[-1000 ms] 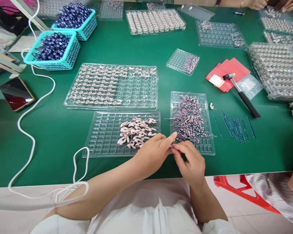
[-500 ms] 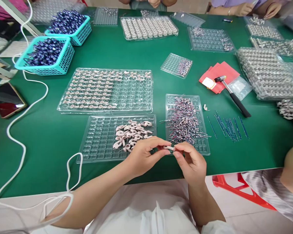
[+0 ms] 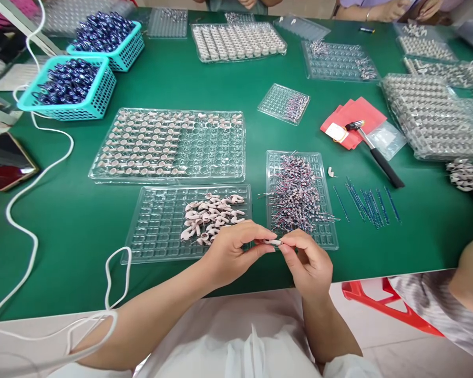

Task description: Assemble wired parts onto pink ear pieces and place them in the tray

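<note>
I have both hands, left hand (image 3: 230, 252) and right hand (image 3: 307, 262), pinched on one small pink piece (image 3: 274, 242) over the tabletop (image 3: 82, 220) edge, the sorting tray (image 3: 169, 144) roughly half filled, loose pieces (image 3: 211, 216) left.

no readable text, labels or numbers
</note>
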Tool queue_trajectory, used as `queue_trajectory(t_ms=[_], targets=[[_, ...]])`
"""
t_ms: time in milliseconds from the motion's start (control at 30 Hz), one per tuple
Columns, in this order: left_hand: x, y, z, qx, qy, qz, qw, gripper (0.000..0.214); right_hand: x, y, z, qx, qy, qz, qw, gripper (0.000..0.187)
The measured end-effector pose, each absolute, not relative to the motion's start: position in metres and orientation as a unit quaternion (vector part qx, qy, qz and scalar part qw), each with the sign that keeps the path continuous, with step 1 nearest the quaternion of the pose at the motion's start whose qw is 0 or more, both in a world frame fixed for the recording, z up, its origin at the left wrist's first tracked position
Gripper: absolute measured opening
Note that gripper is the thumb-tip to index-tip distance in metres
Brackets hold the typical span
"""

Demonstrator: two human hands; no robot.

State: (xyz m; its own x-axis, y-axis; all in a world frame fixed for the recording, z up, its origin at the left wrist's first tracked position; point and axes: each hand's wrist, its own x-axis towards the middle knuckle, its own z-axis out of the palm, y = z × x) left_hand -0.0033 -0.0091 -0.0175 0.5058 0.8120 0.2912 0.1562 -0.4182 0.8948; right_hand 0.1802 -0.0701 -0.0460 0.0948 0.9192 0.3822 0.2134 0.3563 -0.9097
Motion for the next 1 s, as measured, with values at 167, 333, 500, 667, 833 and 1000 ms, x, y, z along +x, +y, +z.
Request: queue_trajectory(t_ms=[167, 333, 500, 667, 833, 1000], targets=[[-0.0029, -0.0085, -0.0192, 0.763, 0.29, 0.404, 0.412, 0.017, 0.1812, -0.0692, -0.0474, -0.455, -0.607, 0.304, 0.576, 0.038], [-0.0032, -0.0086, -0.0206, 0.771, 0.288, 0.402, 0.401, 0.019, 0.1814, -0.0692, -0.0473, -0.454, -0.616, 0.284, 0.577, 0.042], [-0.0029, -0.0088, -0.0219, 0.774, 0.28, 0.412, 0.391, 0.02, 0.181, -0.069, -0.0468, -0.456, -0.629, 0.261, 0.573, 0.041], [-0.0024, -0.0077, -0.0232, 0.782, 0.27, 0.419, 0.375, 0.02, 0.1806, -0.0677, -0.0458, -0.457, -0.645, 0.24, 0.564, 0.041], [-0.0029, -0.0068, -0.0239, 0.788, 0.268, 0.422, 0.36, 0.02, 0.1805, -0.0681, -0.046, -0.458, -0.654, 0.228, 0.558, 0.041], [-0.003, -0.0073, -0.0242, 0.789, 0.263, 0.425, 0.356, 0.021, 0.1802, -0.0695, -0.0462, -0.46, -0.652, 0.238, 0.554, 0.04]])
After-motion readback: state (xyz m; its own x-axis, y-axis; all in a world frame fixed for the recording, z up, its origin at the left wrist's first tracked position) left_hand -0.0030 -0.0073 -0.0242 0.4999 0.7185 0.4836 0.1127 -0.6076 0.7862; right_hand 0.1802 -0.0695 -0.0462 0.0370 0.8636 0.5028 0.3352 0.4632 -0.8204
